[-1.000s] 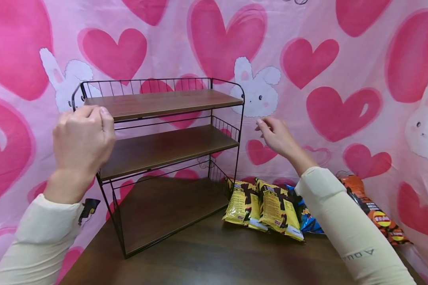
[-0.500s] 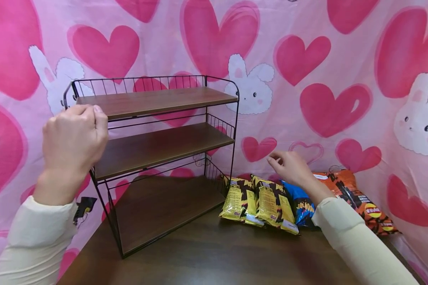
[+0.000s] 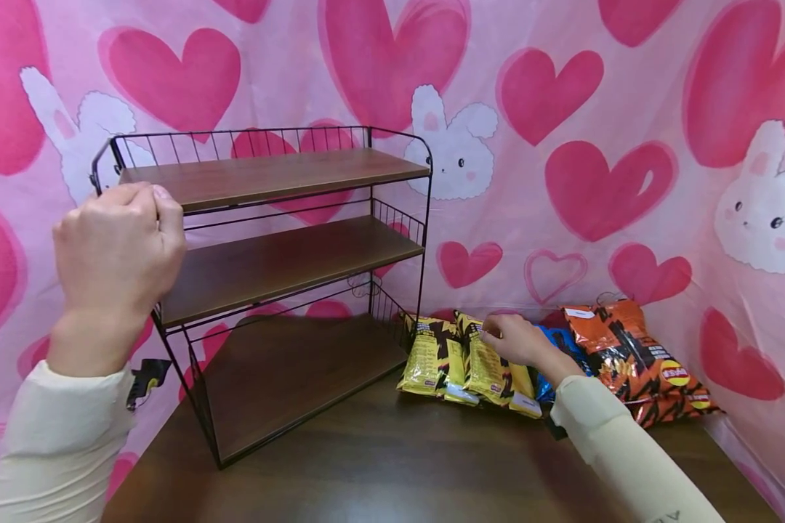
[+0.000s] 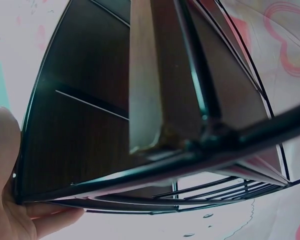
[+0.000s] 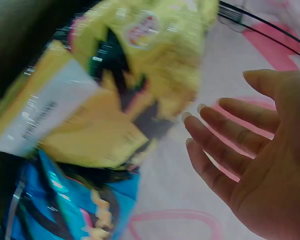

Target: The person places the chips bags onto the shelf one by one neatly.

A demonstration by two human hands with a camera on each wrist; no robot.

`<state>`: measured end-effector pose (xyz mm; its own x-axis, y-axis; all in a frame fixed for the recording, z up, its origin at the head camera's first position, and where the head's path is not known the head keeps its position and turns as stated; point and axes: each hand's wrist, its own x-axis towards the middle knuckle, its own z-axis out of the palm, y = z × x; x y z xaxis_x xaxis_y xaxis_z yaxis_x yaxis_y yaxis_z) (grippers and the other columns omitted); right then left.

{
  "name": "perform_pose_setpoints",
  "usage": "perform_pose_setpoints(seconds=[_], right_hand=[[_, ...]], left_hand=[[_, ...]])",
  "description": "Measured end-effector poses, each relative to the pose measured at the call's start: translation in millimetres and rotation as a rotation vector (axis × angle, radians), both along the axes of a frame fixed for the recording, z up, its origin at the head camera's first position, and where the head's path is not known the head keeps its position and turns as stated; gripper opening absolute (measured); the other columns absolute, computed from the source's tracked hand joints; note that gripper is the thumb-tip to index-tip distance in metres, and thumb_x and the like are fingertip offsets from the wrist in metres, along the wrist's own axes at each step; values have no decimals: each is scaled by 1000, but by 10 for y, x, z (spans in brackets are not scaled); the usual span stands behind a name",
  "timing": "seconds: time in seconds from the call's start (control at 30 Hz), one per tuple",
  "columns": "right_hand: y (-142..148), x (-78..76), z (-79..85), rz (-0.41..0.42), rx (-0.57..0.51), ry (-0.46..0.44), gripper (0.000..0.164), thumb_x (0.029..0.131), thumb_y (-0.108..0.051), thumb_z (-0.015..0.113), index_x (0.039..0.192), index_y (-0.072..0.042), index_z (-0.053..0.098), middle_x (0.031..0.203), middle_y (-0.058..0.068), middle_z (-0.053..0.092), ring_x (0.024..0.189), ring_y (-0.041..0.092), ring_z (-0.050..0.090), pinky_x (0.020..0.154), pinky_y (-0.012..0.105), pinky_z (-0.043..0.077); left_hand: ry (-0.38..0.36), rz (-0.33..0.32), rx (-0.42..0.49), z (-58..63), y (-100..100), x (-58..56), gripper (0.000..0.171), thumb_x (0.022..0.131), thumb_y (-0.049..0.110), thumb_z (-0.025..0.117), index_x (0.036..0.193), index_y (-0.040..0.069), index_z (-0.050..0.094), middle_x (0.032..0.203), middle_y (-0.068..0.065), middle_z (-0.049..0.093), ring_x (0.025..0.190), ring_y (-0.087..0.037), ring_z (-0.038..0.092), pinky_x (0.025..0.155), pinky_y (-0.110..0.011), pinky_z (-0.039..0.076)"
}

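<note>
A three-tier shelf rack [image 3: 301, 178] with brown boards and a black wire frame stands on the table at the left. My left hand [image 3: 119, 254] grips its upper front left corner; in the left wrist view the fingers [image 4: 60, 220] curl round the black wire edge. Over the yellow chip bag [image 3: 487, 374] hovers my right hand [image 3: 520, 340]. The right wrist view shows that hand [image 5: 245, 145] with loosely extended fingers, apart from the bags and holding nothing. A second yellow chip bag [image 3: 425, 363] leans beside the rack's right side.
Right of the yellow bags lie a blue chip bag [image 3: 565, 349] and orange chip bags [image 3: 628, 349]. The brown table [image 3: 392, 457] runs along the front. A pink heart-patterned cloth [image 3: 549, 232] hangs behind everything. A small black object [image 3: 147, 381] is at the rack's left.
My right hand has come down from beside the middle shelf to the yellow chip bags. My left hand keeps its grip on the rack. The head view has shifted slightly.
</note>
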<state>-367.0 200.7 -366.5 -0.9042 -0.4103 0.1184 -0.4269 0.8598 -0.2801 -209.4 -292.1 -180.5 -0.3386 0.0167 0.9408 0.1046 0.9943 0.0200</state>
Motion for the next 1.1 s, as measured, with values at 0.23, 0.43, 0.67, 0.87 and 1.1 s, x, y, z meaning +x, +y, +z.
perform_pose_setpoints(seconds=[0.23, 0.43, 0.67, 0.87, 1.1], right_hand=[[-21, -165, -256, -48, 9, -64, 48, 101, -33, 61, 136, -1, 60, 127, 18, 63, 115, 39, 61, 96, 64, 48], [-14, -359, -293, -88, -27, -109, 53, 102, -37, 60, 141, -2, 54, 140, 24, 53, 126, 45, 54, 101, 67, 43], [-153, -383, -287, -217, 78, -176, 69, 99, -45, 61, 144, 5, 46, 143, 32, 43, 114, 47, 59, 96, 64, 48], [-347, -240, -247, -369, 177, -226, 56, 93, -54, 68, 101, 2, 67, 95, 23, 61, 81, 36, 63, 71, 49, 52], [-347, -202, -241, -360, 219, -333, 44, 96, -49, 65, 99, -6, 72, 95, 14, 64, 85, 32, 59, 79, 50, 48]], left_hand=[[30, 0, -3, 7, -14, -17, 58, 104, 29, 34, 74, -11, 65, 89, -26, 72, 71, -55, 60, 54, -68, 41], [59, 6, -10, -9, -15, -29, 59, 104, 30, 34, 67, -9, 59, 86, -25, 71, 67, -55, 59, 51, -68, 40], [67, 10, -12, -29, -19, -44, 58, 104, 30, 34, 64, -8, 55, 84, -25, 70, 66, -54, 58, 50, -67, 40], [60, 14, -12, -43, -18, -29, 59, 104, 30, 34, 67, -10, 57, 89, -27, 71, 67, -55, 59, 50, -67, 40], [52, 11, -7, -31, -20, -19, 59, 104, 30, 34, 68, -10, 57, 91, -27, 72, 68, -55, 60, 50, -67, 41]])
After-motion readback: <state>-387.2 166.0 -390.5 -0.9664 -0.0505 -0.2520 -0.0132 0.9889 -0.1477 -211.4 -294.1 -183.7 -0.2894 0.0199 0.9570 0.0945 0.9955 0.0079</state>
